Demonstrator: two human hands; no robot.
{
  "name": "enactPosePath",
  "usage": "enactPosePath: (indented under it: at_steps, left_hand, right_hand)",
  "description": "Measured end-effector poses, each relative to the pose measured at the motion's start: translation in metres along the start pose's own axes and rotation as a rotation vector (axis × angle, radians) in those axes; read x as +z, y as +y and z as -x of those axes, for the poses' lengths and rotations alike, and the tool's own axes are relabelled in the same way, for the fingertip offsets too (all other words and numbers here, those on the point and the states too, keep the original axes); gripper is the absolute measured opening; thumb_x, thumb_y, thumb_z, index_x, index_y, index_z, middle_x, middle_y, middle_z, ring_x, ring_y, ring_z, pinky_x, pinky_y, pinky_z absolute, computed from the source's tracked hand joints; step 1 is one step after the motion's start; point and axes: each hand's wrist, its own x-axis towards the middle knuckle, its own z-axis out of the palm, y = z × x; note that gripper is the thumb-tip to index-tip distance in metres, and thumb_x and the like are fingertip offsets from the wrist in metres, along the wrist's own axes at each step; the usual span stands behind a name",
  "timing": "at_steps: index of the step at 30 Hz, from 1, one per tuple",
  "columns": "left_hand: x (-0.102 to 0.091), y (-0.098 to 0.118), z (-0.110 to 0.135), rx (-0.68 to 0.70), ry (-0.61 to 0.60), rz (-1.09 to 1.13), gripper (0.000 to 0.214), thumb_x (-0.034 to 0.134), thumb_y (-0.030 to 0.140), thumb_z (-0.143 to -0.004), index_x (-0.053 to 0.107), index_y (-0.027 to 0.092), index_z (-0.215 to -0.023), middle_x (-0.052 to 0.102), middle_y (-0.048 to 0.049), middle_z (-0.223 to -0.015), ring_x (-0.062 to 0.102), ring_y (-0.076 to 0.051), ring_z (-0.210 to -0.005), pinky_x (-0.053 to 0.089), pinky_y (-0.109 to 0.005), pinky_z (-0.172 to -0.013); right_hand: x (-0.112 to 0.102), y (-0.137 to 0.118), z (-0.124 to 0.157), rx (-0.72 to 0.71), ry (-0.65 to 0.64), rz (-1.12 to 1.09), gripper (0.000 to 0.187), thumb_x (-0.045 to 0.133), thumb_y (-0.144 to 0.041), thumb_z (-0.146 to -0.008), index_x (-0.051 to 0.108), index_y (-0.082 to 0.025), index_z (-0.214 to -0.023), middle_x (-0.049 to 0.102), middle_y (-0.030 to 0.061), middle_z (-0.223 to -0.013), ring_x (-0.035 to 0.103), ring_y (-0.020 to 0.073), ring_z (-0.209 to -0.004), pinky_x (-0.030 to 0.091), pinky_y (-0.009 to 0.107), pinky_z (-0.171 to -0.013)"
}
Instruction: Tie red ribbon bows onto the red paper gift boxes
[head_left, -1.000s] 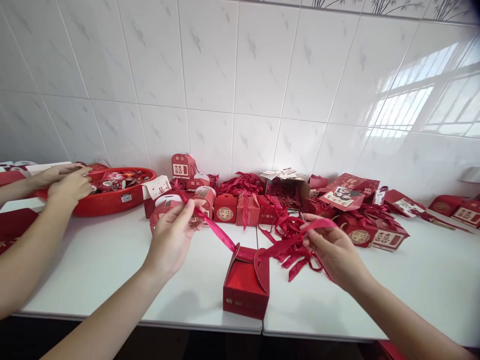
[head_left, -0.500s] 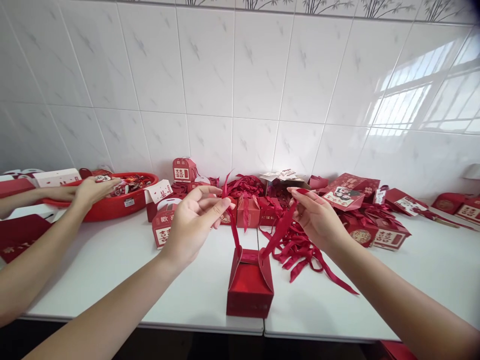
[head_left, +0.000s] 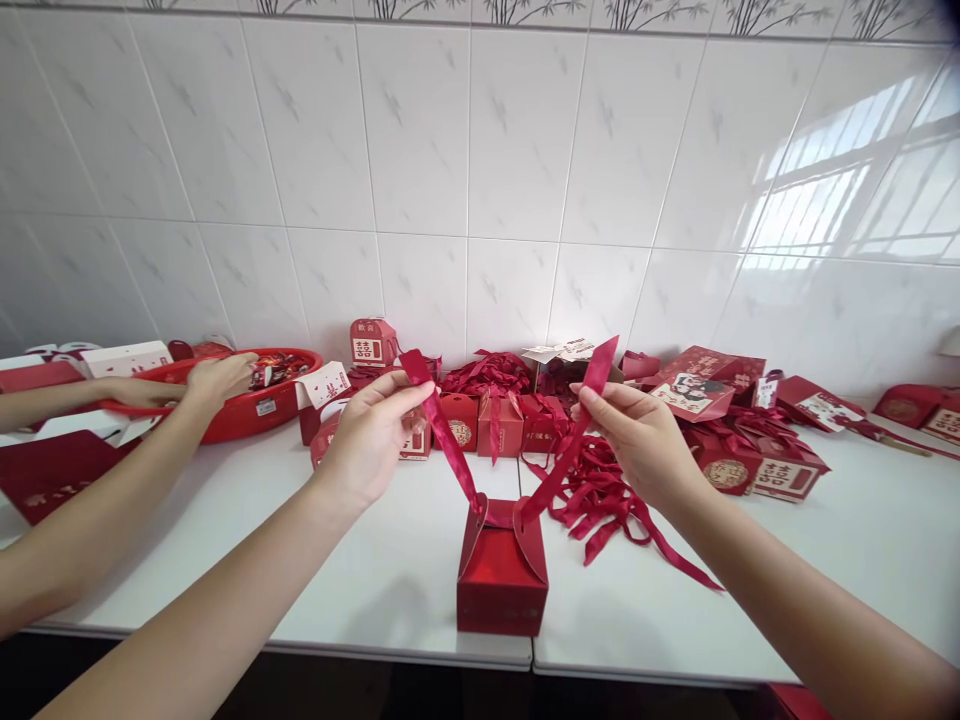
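Note:
A small red gift box stands upright near the table's front edge, its top flaps drawn together. A dark red satin ribbon runs through the flaps, with its two ends raised in a V. My left hand pinches the left end between thumb and fingers. My right hand pinches the right end, whose tip sticks up above the fingers. Both hands are above the box and apart from it. Behind my right hand a heap of loose red ribbons lies on the table.
Several finished-looking red boxes line the back of the white table. More boxes are piled at the right. On the left, another person's hand reaches into a red basin of wrapped pieces. A tiled wall rises behind.
My hands have moved slightly apart, and the ribbon's ends are now straighter and pulled wider. The co-worker's hand has turned down into the basin.

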Motion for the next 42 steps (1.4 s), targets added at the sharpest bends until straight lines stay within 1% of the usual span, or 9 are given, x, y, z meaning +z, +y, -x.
enactPosePath:
  at_steps: [4, 8, 19, 22, 26, 29, 32, 38, 42]
  left_hand:
    - [0.002, 0.004, -0.001, 0.027, 0.0, 0.007, 0.017, 0.077, 0.02, -0.064, 0.065, 0.015, -0.075, 0.064, -0.0019, -0.078, 0.06, -0.014, -0.075, 0.048, -0.023, -0.062]
    - [0.011, 0.011, 0.0, 0.057, -0.064, -0.037, 0.018, 0.076, 0.026, -0.067, 0.065, 0.016, -0.076, 0.065, -0.0019, -0.078, 0.061, -0.015, -0.078, 0.049, -0.026, -0.067]
    - [0.041, 0.009, -0.001, 0.034, -0.257, -0.077, 0.023, 0.071, 0.038, -0.073, 0.061, 0.017, -0.073, 0.063, 0.0002, -0.071, 0.058, -0.011, -0.067, 0.046, -0.022, -0.062]
    - [0.046, 0.009, 0.0, 0.061, -0.284, -0.133, 0.024, 0.068, 0.039, -0.077, 0.06, 0.017, -0.071, 0.06, 0.0012, -0.066, 0.055, -0.01, -0.063, 0.045, -0.022, -0.061]
    - [0.051, 0.009, 0.005, 0.071, -0.331, -0.263, 0.02, 0.073, 0.033, -0.071, 0.062, 0.016, -0.07, 0.06, 0.0009, -0.065, 0.056, -0.011, -0.063, 0.045, -0.021, -0.061]
    - [0.053, 0.006, 0.007, 0.081, -0.362, -0.382, 0.023, 0.075, 0.031, -0.068, 0.057, 0.016, -0.067, 0.059, 0.0009, -0.065, 0.056, -0.011, -0.061, 0.044, -0.021, -0.056]
    - [0.05, 0.002, 0.009, 0.086, -0.356, -0.431, 0.029, 0.076, 0.033, -0.067, 0.052, 0.017, -0.069, 0.056, 0.0027, -0.062, 0.056, -0.011, -0.057, 0.044, -0.022, -0.052]
    - [0.04, -0.005, 0.009, 0.004, -0.397, -0.434, 0.031, 0.074, 0.033, -0.069, 0.049, 0.02, -0.08, 0.065, -0.0013, -0.067, 0.066, -0.019, -0.064, 0.051, -0.029, -0.059]
    - [0.038, -0.012, 0.008, 0.032, -0.367, -0.471, 0.035, 0.077, 0.032, -0.065, 0.05, 0.019, -0.084, 0.063, 0.0007, -0.062, 0.063, -0.016, -0.058, 0.047, -0.025, -0.054]
  right_hand:
    - [0.003, -0.004, 0.004, -0.042, -0.035, 0.009, 0.023, 0.071, -0.043, -0.073, 0.069, -0.02, -0.079, 0.064, 0.0014, -0.074, 0.056, 0.0136, -0.069, 0.047, 0.028, -0.067]
    - [0.006, -0.01, 0.001, -0.082, -0.059, -0.01, 0.022, 0.068, -0.042, -0.076, 0.069, -0.02, -0.079, 0.062, 0.0014, -0.073, 0.058, 0.0151, -0.073, 0.047, 0.029, -0.07]
    - [0.036, -0.021, -0.007, -0.063, -0.135, -0.157, 0.018, 0.069, -0.036, -0.075, 0.064, -0.019, -0.075, 0.064, -0.0003, -0.07, 0.062, 0.0131, -0.07, 0.049, 0.027, -0.071]
    - [0.039, -0.023, -0.008, -0.033, -0.149, -0.113, 0.021, 0.071, -0.036, -0.072, 0.063, -0.017, -0.077, 0.064, -0.0001, -0.068, 0.061, 0.0117, -0.059, 0.049, 0.026, -0.062]
    - [0.041, -0.021, -0.006, 0.053, -0.225, 0.044, 0.023, 0.07, -0.035, -0.072, 0.064, -0.015, -0.079, 0.064, -0.0001, -0.063, 0.047, 0.006, -0.04, 0.038, 0.022, -0.043]
    - [0.042, -0.013, -0.002, 0.057, -0.339, 0.046, 0.021, 0.067, -0.033, -0.075, 0.061, -0.015, -0.068, 0.052, -0.0041, -0.05, 0.04, 0.0049, -0.04, 0.032, 0.021, -0.042]
    - [0.041, -0.002, 0.002, 0.079, -0.388, -0.072, 0.019, 0.066, -0.032, -0.077, 0.06, -0.016, -0.069, 0.046, -0.0064, -0.047, 0.037, 0.0051, -0.041, 0.028, 0.021, -0.043]
    - [0.04, 0.006, 0.006, 0.179, -0.471, -0.239, 0.023, 0.062, -0.035, -0.081, 0.061, -0.015, -0.07, 0.058, -0.002, -0.063, 0.039, 0.0042, -0.043, 0.029, 0.022, -0.046]
    - [0.042, 0.009, 0.006, 0.232, -0.406, -0.185, 0.032, 0.061, -0.043, -0.082, 0.06, -0.015, -0.069, 0.062, 0.0002, -0.063, 0.04, 0.0042, -0.042, 0.028, 0.021, -0.044]
